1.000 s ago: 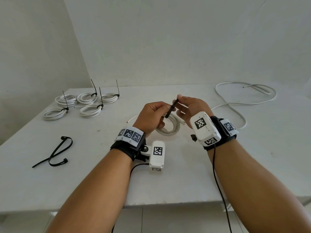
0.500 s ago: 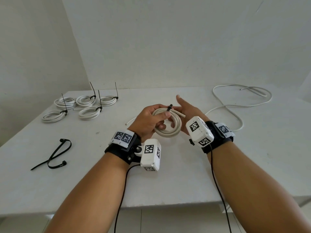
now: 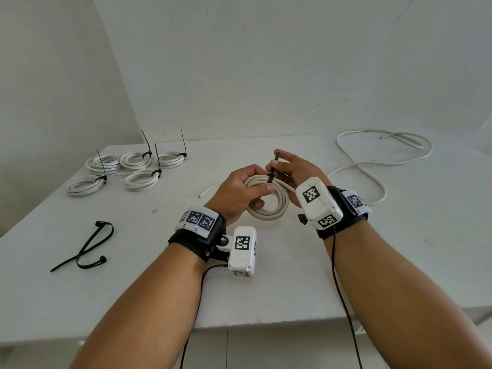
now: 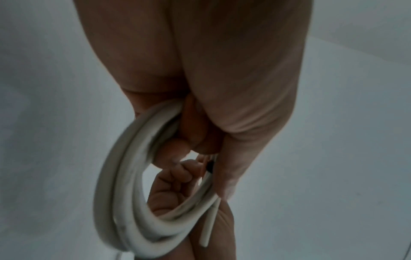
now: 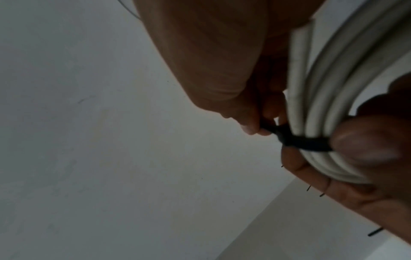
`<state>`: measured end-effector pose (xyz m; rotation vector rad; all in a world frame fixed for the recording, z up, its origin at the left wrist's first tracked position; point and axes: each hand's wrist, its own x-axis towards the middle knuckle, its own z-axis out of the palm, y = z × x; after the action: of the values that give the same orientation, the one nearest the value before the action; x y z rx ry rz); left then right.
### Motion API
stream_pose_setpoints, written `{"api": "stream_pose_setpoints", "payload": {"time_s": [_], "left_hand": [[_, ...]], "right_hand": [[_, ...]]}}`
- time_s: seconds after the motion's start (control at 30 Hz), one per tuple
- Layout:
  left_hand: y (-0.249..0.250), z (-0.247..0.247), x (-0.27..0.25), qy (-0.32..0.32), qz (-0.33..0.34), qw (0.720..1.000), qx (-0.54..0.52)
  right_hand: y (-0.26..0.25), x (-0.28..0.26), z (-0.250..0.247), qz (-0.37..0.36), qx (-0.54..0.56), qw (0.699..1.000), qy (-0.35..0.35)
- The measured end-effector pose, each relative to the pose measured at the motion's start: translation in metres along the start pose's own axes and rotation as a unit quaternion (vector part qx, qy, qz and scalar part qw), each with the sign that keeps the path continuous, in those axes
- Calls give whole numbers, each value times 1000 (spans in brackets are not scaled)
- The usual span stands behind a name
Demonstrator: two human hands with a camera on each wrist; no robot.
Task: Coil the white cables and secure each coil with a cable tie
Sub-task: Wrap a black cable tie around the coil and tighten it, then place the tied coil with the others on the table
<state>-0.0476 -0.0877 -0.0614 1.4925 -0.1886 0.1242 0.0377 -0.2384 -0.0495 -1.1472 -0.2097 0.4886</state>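
A white cable coil (image 3: 269, 206) hangs just above the table centre. My left hand (image 3: 243, 191) grips its near-left side, thumb pressed on top of the strands (image 4: 124, 176). A black cable tie (image 3: 273, 171) wraps the top of the coil, its tail sticking up. My right hand (image 3: 290, 169) pinches that tail between thumb and fingers. In the right wrist view the tie (image 5: 300, 140) bands several strands of the coil (image 5: 322, 98), next to my left thumb.
Several tied white coils (image 3: 138, 169) lie at the back left of the white table (image 3: 133, 288). Two loose black ties (image 3: 87, 246) lie at the near left. A long uncoiled white cable (image 3: 378, 161) sprawls over the back right.
The right hand, spread open half a second ago, now pinches the tie's tail and holds it upright. The left hand keeps holding the coil in much the same place.
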Motion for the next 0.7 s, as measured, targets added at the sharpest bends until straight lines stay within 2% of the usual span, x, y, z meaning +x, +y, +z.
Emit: {"api": "stream_pose_setpoints", "payload": {"time_s": [0.1, 0.23, 0.33, 0.43, 0.47, 0.5, 0.57, 0.6, 0.63, 0.7], "left_hand": [[-1, 0, -2, 17, -10, 1000, 6], [6, 1, -6, 16, 1, 1000, 17], [15, -13, -3, 89, 27, 995, -33], [23, -34, 1, 166, 28, 982, -88], [25, -41, 2, 195, 29, 977, -79], [27, -48, 3, 219, 35, 974, -51], [28, -58, 3, 242, 46, 967, 63], [29, -61, 2, 242, 49, 962, 114], [28, -67, 2, 243, 45, 957, 149], [29, -82, 2, 247, 22, 947, 205]], "right_hand": [[6, 0, -3, 7, -3, 1000, -7], [16, -1, 0, 37, -56, 998, 20], [19, -2, 5, 55, -81, 995, 30], [18, -9, 18, 43, -248, 968, 18], [17, -10, 23, 25, -330, 943, 7], [18, -11, 28, 1, -424, 906, -3], [21, -10, 37, -30, -596, 802, -12], [22, -10, 41, -24, -653, 757, -13], [25, -10, 44, -12, -691, 722, -13], [29, -10, 51, 13, -736, 677, -12]]}}
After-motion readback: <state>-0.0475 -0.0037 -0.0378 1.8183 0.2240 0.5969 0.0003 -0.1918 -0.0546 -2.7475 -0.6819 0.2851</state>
